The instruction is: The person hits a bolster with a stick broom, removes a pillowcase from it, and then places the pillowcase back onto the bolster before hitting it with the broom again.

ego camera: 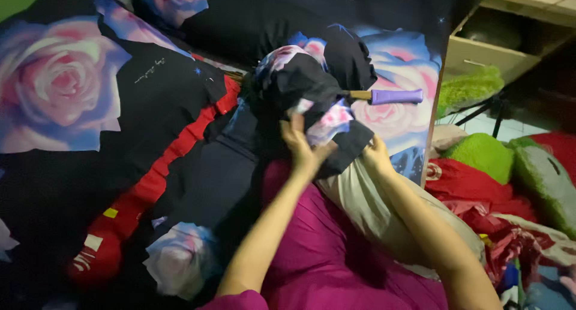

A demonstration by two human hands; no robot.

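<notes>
A dark pillowcase (321, 100) printed with roses sits bunched over the end of a beige pillow (372, 202), near the bed's edge. The left hand (303, 148) pinches its open hem, fingers curled into the cloth; the right hand (377, 155) grips the other side, fingers hidden underneath, so the mouth stays stretched around the pillow. Just behind lies a purple-handled brush (387, 96) on the matching rose bedsheet (60, 88). Green cushions (486, 154) and red cloth (474, 187) crowd the floor beside a wooden drawer (480, 58).
</notes>
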